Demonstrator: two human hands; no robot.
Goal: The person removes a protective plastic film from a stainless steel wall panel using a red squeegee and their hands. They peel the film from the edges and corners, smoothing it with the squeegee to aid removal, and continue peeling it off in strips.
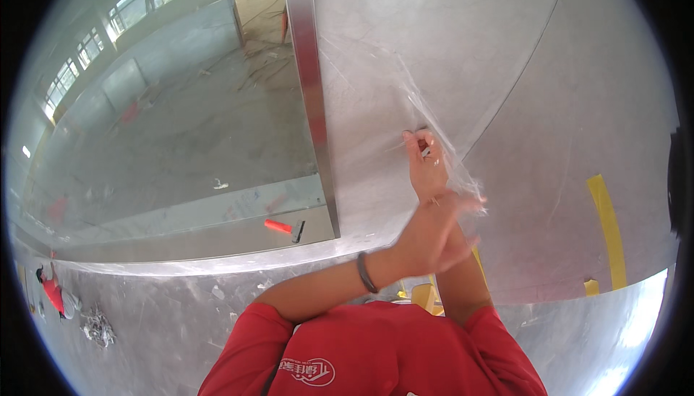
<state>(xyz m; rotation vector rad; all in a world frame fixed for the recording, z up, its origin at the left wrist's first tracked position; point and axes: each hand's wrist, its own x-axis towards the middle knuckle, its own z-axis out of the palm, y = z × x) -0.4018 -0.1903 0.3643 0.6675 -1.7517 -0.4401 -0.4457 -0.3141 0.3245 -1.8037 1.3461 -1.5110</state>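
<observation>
Clear plastic film [420, 100] hangs in a creased strip in front of a grey wall panel [374, 179]. My right hand [428, 154] is raised against the panel, its thumb and fingers pinched on the film. Crossing over the right forearm, my left hand [436, 230] is motion-blurred, its fingers beside the film's gathered lower end [477, 200]. Whether those fingers grip the film cannot be told. A dark band [367, 273] circles the left wrist. Left of both hands, a red-handled scraper [279, 227] lies on the metal window ledge [217, 238].
A large glass pane [190, 125] in a metal frame [310, 70] fills the left side. Yellow tape [607, 228] sticks to the panel at right. Below left, a person in red [53, 293] is near a crumpled waste heap [97, 326] on the floor [179, 331].
</observation>
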